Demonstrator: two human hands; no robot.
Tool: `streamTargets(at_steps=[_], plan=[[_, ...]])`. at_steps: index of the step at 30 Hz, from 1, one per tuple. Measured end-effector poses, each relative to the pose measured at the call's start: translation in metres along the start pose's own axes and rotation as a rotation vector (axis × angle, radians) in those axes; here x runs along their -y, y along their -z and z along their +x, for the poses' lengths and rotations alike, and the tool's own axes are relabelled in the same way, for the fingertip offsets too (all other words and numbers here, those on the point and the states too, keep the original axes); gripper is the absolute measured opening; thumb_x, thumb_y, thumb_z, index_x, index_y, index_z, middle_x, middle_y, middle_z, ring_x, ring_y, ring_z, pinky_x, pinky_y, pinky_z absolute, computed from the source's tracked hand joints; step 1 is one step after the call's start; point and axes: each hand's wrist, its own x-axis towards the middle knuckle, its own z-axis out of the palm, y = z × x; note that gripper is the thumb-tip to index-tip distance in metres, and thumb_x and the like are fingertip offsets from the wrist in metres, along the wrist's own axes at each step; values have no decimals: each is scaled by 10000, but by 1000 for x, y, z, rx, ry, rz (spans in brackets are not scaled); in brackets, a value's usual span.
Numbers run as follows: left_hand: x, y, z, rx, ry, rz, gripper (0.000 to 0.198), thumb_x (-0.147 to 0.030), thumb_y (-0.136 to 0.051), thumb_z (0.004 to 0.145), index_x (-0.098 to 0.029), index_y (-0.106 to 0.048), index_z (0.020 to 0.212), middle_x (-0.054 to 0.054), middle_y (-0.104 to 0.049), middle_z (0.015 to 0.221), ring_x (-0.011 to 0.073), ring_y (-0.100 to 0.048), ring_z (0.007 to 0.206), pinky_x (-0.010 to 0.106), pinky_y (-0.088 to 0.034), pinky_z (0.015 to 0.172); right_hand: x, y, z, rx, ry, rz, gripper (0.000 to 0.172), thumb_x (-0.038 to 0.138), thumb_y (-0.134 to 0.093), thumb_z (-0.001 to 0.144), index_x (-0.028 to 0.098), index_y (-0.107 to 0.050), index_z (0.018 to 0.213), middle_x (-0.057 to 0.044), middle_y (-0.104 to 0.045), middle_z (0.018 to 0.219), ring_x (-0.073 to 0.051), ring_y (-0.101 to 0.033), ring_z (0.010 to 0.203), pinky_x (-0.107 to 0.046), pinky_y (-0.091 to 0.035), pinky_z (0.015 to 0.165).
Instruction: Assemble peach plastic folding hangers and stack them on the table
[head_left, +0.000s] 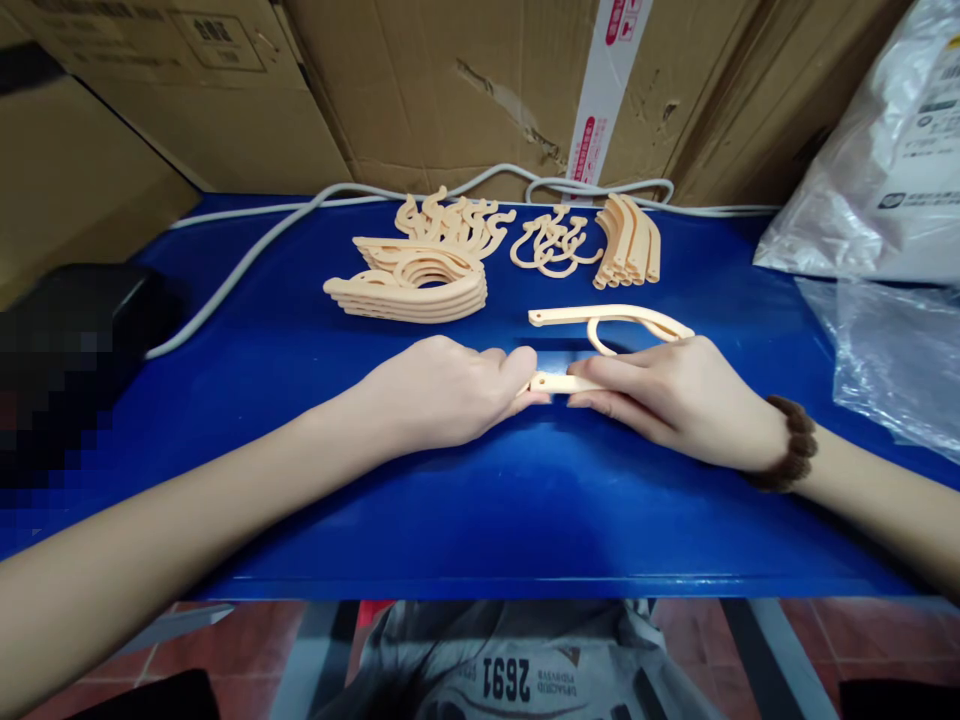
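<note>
Both my hands are over the middle of the blue table, gripping one cream plastic folding-hanger part (559, 383) between them. My left hand (450, 395) is closed, thumb and fingers pinching its left end, where a small hole shows. My right hand (675, 400) is closed around the same part further right, hiding most of it. Just behind the right hand is another cream hanger arm (600, 314) with a curved loop under it; whether it joins the held part is hidden by the fingers.
Behind my hands lie a stack of cream hangers (420, 297), a pile of hooks (457, 222), several looser hooks (551, 245) and a bundle of curved arms (628, 242). A white cable (247, 262), cardboard boxes (450, 90), a black object (82, 340) and a plastic bag (862, 180) surround them.
</note>
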Motion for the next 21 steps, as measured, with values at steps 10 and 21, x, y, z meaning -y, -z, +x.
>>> streamTargets(at_steps=[10, 21], plan=[[-2, 5, 1, -98, -50, 133, 409, -336, -288, 1063, -161, -524, 780, 10, -549, 574, 178, -585, 445, 288, -220, 386, -3, 4, 4, 14, 15, 187, 355, 409, -395, 1043, 187, -608, 867, 22, -588, 654, -100, -488, 536, -237, -311, 566], [-1, 7, 1, -169, -75, 123, 298, -339, -433, 996, -179, -525, 762, -13, -566, 585, 163, -606, 500, 301, -286, 425, 0, 0, 0, -63, 66, -60, 324, 378, -394, 1049, 201, -664, 1033, 2, -688, 729, -119, -596, 591, -261, -312, 539]])
